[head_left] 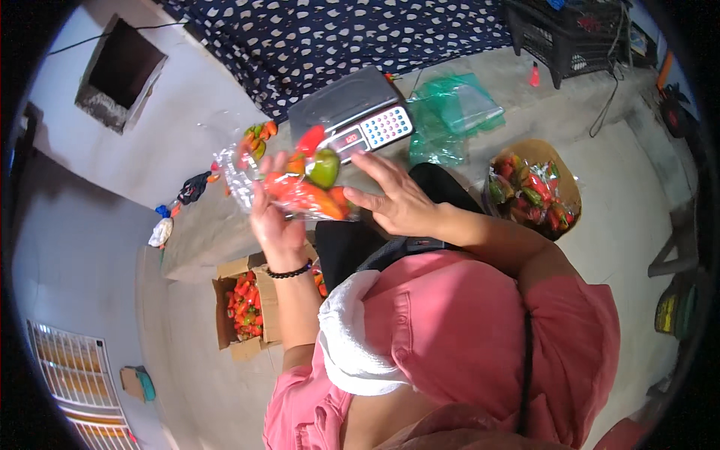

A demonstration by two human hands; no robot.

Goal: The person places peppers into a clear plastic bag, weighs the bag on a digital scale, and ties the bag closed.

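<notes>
Holding a clear bag (pixel 289 176) of peppers just in front of the scale (pixel 352 112), the left hand (pixel 276 217) grips it from below. The right hand (pixel 397 199) lies open, fingers flat on its side. Bagging looks underway; weighing on the scale likely needs a gentle lift.

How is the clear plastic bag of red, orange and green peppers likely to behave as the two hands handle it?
The clear plastic bag of peppers probably sags and shifts: its film looks thin and crinkled. The left hand supports it from beneath while the right hand steadies its side, hinting at some weight. The glossy film may be slippery, and loose peppers could roll inside.
</notes>
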